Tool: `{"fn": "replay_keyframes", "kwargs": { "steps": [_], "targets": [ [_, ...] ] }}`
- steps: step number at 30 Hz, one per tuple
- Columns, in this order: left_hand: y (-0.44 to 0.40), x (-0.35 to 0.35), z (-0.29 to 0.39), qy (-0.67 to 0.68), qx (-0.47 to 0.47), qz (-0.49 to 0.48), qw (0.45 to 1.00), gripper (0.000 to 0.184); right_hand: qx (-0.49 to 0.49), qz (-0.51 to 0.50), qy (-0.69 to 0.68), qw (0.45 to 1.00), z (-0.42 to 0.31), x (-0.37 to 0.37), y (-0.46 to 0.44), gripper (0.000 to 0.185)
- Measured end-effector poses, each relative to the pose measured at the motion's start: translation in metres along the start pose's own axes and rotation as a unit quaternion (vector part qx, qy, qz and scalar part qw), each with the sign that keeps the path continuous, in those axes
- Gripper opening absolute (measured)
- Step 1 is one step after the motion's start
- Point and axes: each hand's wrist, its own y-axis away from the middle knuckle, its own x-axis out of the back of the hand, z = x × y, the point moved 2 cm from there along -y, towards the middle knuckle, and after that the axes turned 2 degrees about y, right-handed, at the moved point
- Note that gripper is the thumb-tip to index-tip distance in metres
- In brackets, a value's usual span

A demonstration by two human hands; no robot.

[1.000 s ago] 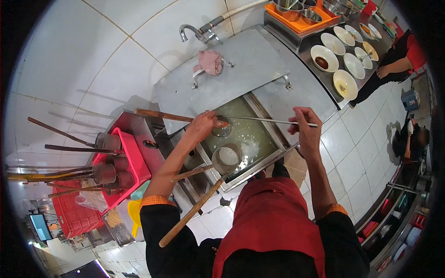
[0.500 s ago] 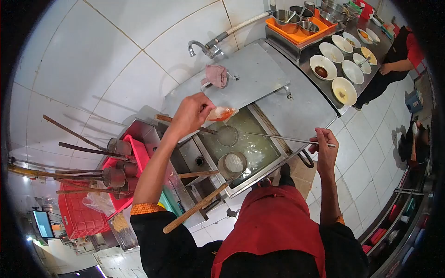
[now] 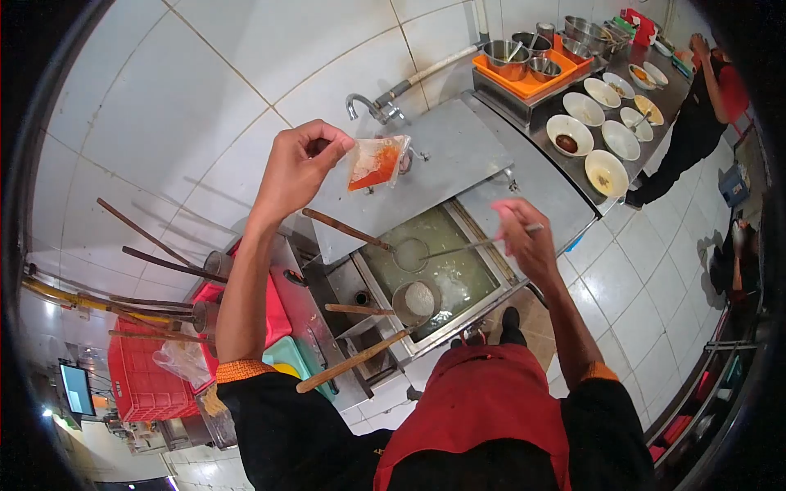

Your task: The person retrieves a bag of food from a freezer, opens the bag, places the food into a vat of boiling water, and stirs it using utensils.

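Observation:
My left hand (image 3: 296,170) is raised above the steel counter, thumb and fingers pinching the corner of a small clear plastic packet (image 3: 378,166) with orange-red and whitish contents. Thin metal chopsticks (image 3: 463,247) are in my right hand (image 3: 526,244), their tips reaching down to the rim of a noodle strainer (image 3: 410,254) in the vat. A second noodle strainer (image 3: 418,299), with something pale inside, hangs nearer me. Cloudy greenish water fills the steel vat (image 3: 490,209). Long wooden handles (image 3: 348,362) stick out to the left over its edge.
A tap (image 3: 381,108) juts from the tiled wall. At right stand several white bowls (image 3: 607,173), some holding sauce, and an orange tray (image 3: 512,82) with metal pots. Red crates (image 3: 147,368) and more strainers sit at left. Another person (image 3: 696,139) stands at far right.
My left hand has lifted the packet up from over the vat, so it hangs flat in view. My right hand has moved up and left, bringing the chopsticks to the far strainer.

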Motion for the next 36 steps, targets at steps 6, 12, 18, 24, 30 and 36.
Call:
{"fn": "replay_keyframes", "kwargs": {
  "steps": [6,12,18,24,30,36],
  "targets": [
    [-0.001,0.02,0.037,0.016,-0.031,0.039,0.999,0.02,0.15,-0.087,-0.012,0.985,-0.075,-0.06,-0.077,0.023],
    [0.002,0.032,0.043,0.034,-0.05,0.064,0.996,0.02,0.155,-0.119,0.073,0.978,-0.132,-0.079,-0.104,0.019],
    [0.02,0.044,0.045,0.057,-0.064,0.114,0.99,0.021,0.173,-0.146,0.064,0.972,-0.157,-0.088,-0.116,0.018],
    [0.04,0.053,0.029,0.051,-0.02,0.134,0.99,0.021,0.222,-0.2,0.17,0.939,-0.214,-0.092,-0.115,0.02],
    [0.044,0.052,0.017,0.062,-0.006,0.119,0.991,0.021,0.26,-0.209,0.266,0.904,-0.249,-0.099,-0.113,0.023],
    [0.041,0.051,0.012,0.077,-0.018,0.128,0.989,0.021,0.259,-0.229,0.295,0.891,-0.262,-0.104,-0.108,0.024]
  ]
}}
